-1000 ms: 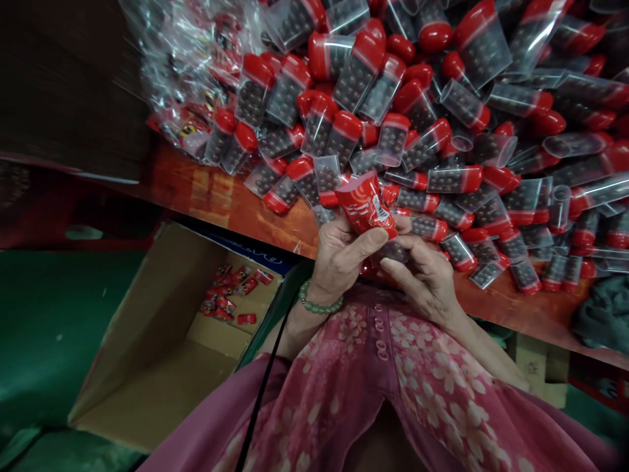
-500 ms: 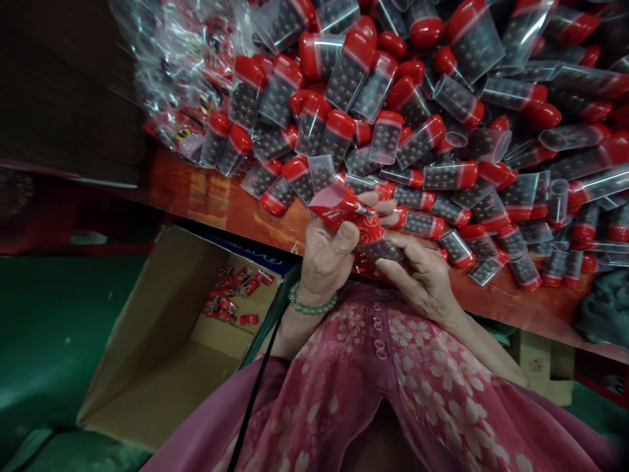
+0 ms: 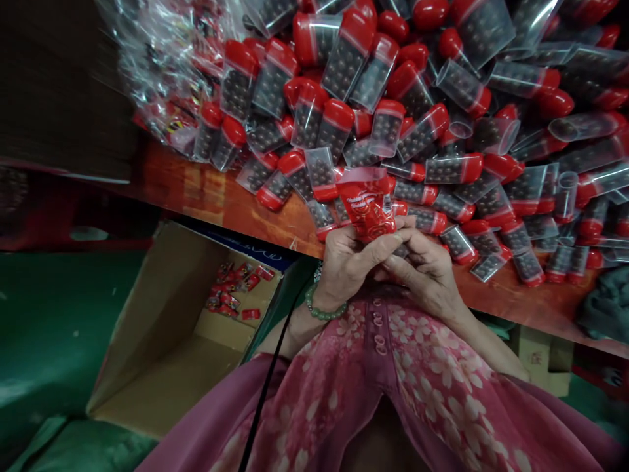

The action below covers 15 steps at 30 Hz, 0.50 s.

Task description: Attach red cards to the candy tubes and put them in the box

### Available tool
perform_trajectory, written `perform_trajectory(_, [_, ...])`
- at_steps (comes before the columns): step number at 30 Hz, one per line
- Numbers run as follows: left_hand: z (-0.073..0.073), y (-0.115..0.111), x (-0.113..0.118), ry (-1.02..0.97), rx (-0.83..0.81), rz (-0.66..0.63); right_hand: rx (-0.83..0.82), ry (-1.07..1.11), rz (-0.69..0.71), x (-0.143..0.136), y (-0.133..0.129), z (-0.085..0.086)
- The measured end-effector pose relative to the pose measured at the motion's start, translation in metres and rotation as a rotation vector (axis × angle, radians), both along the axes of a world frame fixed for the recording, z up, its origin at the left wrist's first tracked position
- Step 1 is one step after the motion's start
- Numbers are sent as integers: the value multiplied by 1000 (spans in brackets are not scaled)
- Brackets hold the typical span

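Table [image 3: 206,189] heaped with tubes [image 3: 386,131]. Red packet [image 3: 367,203] at near edge: left hand [image 3: 348,263] pinching its base; right hand [image 3: 428,267], fingers narrow, hold hidden. Loose pinch could drop packet off the edge.

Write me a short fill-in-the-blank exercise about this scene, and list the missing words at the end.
1. The left hand holds a packet whose main colour is ____.
2. The beaded bracelet on that wrist is coloured ____.
3. The open box with small red items inside is made of ____.

Missing words: red; green; cardboard.
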<state>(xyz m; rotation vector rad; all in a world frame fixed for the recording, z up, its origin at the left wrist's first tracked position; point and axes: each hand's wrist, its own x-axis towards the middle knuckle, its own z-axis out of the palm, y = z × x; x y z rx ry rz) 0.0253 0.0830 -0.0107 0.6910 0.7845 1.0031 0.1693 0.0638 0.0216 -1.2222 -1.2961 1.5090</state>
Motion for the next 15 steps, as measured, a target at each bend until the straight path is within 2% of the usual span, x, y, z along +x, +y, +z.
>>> perform_trajectory(6, [8,6,-4,-72,158,42,107,-121,-46,-2,4,0])
perform_trajectory(11, [3,4,1,-43,148,90,382,-382,-74,-2,2,-5])
perform_trajectory(13, [2,2,-1,0,140,92,345,-339,-50,-1,1,-5])
perform_trajectory(15, [1,3,-6,77,110,53,219,-209,-7,-1,0,-4])
